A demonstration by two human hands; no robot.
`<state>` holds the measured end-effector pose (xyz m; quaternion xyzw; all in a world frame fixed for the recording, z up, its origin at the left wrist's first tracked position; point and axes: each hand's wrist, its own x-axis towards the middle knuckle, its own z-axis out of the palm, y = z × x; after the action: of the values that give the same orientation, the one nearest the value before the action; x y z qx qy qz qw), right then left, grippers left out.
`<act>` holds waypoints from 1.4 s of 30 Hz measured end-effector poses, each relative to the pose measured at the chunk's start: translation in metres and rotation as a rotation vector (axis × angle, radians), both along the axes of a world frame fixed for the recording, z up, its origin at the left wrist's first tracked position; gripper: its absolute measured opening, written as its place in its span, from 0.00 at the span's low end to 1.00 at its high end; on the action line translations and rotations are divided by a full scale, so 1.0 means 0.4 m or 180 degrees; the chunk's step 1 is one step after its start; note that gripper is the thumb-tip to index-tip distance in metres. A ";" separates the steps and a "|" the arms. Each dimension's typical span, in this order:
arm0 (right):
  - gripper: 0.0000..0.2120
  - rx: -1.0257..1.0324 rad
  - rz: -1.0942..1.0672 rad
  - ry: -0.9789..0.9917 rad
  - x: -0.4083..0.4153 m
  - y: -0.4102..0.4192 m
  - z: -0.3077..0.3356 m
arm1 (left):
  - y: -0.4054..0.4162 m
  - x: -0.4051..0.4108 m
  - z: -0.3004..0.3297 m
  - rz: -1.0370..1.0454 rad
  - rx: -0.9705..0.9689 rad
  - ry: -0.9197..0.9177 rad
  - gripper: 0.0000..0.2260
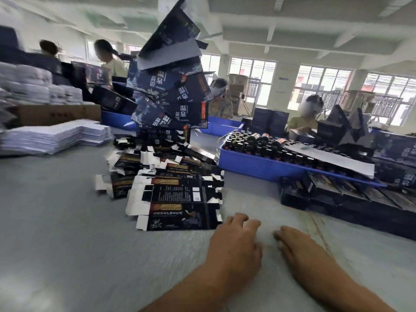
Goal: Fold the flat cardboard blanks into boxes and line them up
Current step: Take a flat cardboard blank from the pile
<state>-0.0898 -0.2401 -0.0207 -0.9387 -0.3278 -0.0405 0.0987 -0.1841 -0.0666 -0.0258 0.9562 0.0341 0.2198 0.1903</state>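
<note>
Both hands on the grey desk [56, 244], holding nothing: left hand [236, 242] grip loosely curled, right hand [299, 246] flat, flat blanks [177, 206] piled just left-far of them, folded boxes [351, 194] apparently rowed at right.

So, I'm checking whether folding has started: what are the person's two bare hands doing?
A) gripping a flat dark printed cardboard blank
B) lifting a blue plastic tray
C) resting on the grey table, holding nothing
C: the left hand and right hand lie on the grey table, beside the pile of flat dark printed cardboard blanks without touching it.
</note>
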 end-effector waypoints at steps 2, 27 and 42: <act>0.21 -0.0102 -0.0036 0.0143 -0.029 -0.026 0.012 | 0.028 0.000 0.007 0.0203 0.0072 -0.0047 0.24; 0.20 0.0383 0.0002 0.0060 -0.126 -0.060 0.019 | 0.238 -0.022 0.049 0.1210 0.0665 0.0583 0.54; 0.12 0.1401 -0.0159 0.0738 -0.150 -0.075 0.056 | 0.188 -0.053 0.122 0.1076 0.1039 -0.0354 0.26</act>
<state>-0.1499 -0.2700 0.0017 -0.9008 -0.2742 -0.0053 0.3366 -0.2054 0.0087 0.0229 0.9414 0.1471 0.3033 -0.0048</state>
